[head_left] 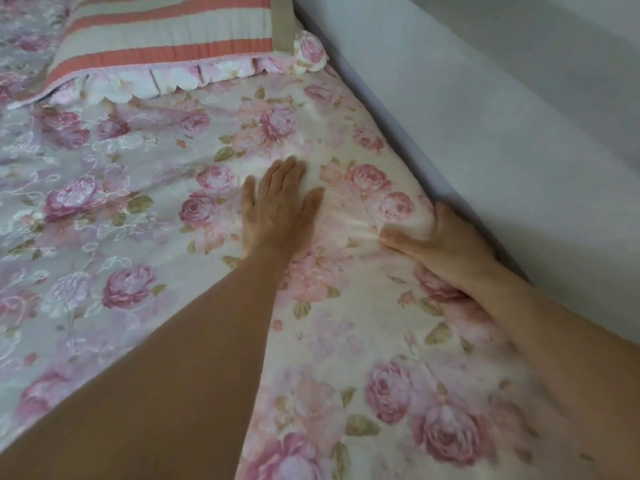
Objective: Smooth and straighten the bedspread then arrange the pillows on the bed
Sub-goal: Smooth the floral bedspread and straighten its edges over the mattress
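Smoothing looks partly done: the left hand (278, 207) lies flat, fingers straight, on the floral bedspread (114, 188), the right hand (441, 239) curls round its wrinkled right edge by the wall (485, 133), and the striped pillow (162, 36) far left awaits arranging.

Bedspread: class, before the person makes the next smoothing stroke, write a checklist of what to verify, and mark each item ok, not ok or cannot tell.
1. Left hand lies flat on the floral bedspread: ok.
2. Right hand grips the bedspread's edge beside the wall: ok.
3. Fabric between the two hands is smooth: not ok, creases fan out from the right hand's grip.
4. Striped pillow lies apart from both hands: ok.
5. Edge nearer the camera sits straight along the wall: cannot tell, the right arm covers it and the picture is blurred there.
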Tool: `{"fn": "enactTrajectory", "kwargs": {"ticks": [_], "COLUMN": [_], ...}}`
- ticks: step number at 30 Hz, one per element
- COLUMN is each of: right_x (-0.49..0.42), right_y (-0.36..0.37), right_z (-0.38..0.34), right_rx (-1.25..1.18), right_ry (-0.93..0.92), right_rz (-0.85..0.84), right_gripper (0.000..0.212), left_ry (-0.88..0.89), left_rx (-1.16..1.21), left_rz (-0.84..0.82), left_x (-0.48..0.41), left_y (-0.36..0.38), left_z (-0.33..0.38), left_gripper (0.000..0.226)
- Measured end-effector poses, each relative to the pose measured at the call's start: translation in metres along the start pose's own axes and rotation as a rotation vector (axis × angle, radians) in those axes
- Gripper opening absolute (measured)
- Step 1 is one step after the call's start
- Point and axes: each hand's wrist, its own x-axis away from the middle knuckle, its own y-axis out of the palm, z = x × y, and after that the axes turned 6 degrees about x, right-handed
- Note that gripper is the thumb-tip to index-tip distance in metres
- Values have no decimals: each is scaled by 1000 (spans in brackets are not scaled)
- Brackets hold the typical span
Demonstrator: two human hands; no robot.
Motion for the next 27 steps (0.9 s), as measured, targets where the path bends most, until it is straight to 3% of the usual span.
{"fn": "enactTrajectory", "kwargs": {"ticks": [4, 7, 9, 12, 14, 16, 17, 18, 19, 20, 22, 23, 25, 27], "right_x": [0, -2, 1, 4, 24, 67, 91, 112, 125, 130, 126, 126, 136, 143], "right_y": [3, -4, -2, -6, -13, -8, 3, 16, 30, 40, 34, 25, 11, 3], "right_z": [9, 10, 10, 6, -5, -22, -27, -27, -15, 2, 42, 56, 72, 86], "right_rx": [-149, -159, -104, -22, -64, -133, -155, -123, -39, 70, 278, 356, 418, 314], "right_ry": [-48, -58, -83, -77, -130, -365, -487, -558, -584, -566, -458, -403, -252, -39], "right_rz": [-20, -81, -106, 14, 168, 264, 222, 161, 136, 132, 191, 252, 307, 190], "right_gripper": [98, 92, 77, 52, 47, 50, 51, 52, 55, 61, 69, 71, 78, 90], "left_ry": [-178, 27, 64, 125, 156, 94, 13, -173, -305, -253, 44, 155, 151, 87], "left_rx": [603, 361, 243, 57, 16, 16, -7, 32, 5, -6, 40, 132, 202, 273], "left_rz": [-134, -216, -310, -290, -264, -284, -319, -434, -443, -329, -330, -431, -466, -470], "left_x": [10, 75, 134, 174, 168, 167, 166, 167, 162, 156, 152, 152, 159, 173], "left_y": [-23, -18, -8, 16, 14, 21, 28, 29, 30, 27, 27, 11, -15, -18], "left_z": [15, 55, 84, 94, 94, 100, 104, 102, 98, 96, 90, 88, 93, 100], "left_gripper": [72, 72, 69, 67, 65, 64, 63, 62, 63, 65, 68, 67, 65, 70]}}
